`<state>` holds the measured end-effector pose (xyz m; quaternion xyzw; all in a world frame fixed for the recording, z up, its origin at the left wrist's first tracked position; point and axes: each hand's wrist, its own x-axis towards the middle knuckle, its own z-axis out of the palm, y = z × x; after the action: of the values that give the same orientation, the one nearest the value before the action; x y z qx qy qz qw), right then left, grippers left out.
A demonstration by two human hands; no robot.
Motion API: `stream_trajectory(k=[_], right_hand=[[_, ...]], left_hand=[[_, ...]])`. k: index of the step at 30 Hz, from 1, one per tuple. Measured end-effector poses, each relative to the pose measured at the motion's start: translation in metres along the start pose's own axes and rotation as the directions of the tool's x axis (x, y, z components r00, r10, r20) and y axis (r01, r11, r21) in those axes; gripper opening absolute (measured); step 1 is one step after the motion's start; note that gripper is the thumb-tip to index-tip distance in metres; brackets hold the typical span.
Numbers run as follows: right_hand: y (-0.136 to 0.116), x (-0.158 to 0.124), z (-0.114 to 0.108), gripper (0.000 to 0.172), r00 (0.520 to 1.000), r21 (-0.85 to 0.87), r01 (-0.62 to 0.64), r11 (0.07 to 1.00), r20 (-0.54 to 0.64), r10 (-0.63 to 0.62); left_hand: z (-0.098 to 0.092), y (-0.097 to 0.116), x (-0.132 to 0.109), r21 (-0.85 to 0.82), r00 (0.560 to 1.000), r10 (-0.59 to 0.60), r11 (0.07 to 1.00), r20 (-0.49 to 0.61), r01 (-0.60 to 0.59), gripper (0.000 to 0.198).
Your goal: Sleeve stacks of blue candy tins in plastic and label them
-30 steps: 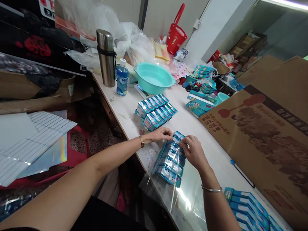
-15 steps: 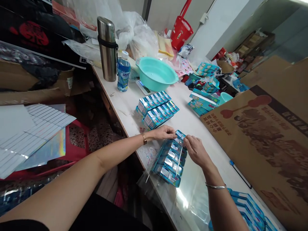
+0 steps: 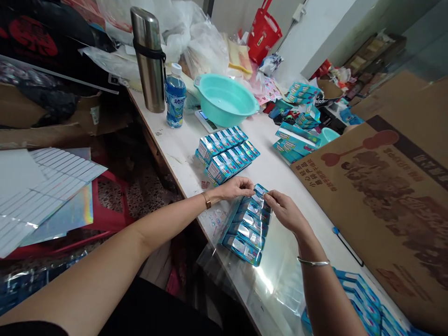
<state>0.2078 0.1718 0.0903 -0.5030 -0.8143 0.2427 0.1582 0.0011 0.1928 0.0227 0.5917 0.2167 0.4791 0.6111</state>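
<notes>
A teal display box (image 3: 245,226) of small candy-style packs lies on the table in front of me, inside a clear plastic bag (image 3: 280,270). The bag's loose end spreads toward me over the table edge. At the far end of the box, my left hand (image 3: 237,188) pinches the clear film with thumb and fingers together. Just to its right, my right hand (image 3: 286,208) pinches the film too, its fingertips near the far corner. Beyond my left hand stand two filled teal display boxes (image 3: 227,154), side by side.
A turquoise basin (image 3: 227,100) rests on a small scale (image 3: 206,122), beside a blue drink bottle (image 3: 175,95) and a steel thermos (image 3: 149,60). A large cardboard carton (image 3: 378,186) borders the right side. Flattened teal boxes (image 3: 360,298) lie near my right forearm.
My right hand has shifted slightly away from me and left, closer to the left hand, its fingers straighter. The bagged box stays in place; the whole view has tilted a little.
</notes>
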Motion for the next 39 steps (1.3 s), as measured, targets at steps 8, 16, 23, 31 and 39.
stream_trajectory(k=[8,16,23,31,39], right_hand=[[-0.006,0.0,-0.001,0.034,1.0,0.146,0.008,0.989,-0.009,-0.007],[-0.007,0.003,0.01,0.033,0.993,0.509,0.05,0.86,-0.119,0.013],[-0.016,0.014,0.021,0.021,0.991,0.633,0.049,0.773,-0.125,0.039],[-0.009,0.011,0.025,0.021,0.966,0.577,0.085,0.812,-0.247,0.075],[0.03,-0.006,0.024,0.043,0.927,0.434,0.037,0.9,-0.35,0.131]], left_hand=[[-0.001,0.004,0.002,0.161,0.998,0.029,0.987,-0.051,-0.021,0.043],[-0.005,-0.003,0.001,0.336,0.998,-0.065,0.939,-0.02,0.068,0.065],[-0.002,-0.004,0.004,0.183,0.999,0.033,0.983,-0.036,-0.025,0.053],[-0.006,0.003,0.005,0.241,1.0,-0.019,0.97,-0.013,0.022,0.042],[0.013,-0.015,0.009,0.21,0.971,0.122,0.975,-0.205,-0.078,0.034]])
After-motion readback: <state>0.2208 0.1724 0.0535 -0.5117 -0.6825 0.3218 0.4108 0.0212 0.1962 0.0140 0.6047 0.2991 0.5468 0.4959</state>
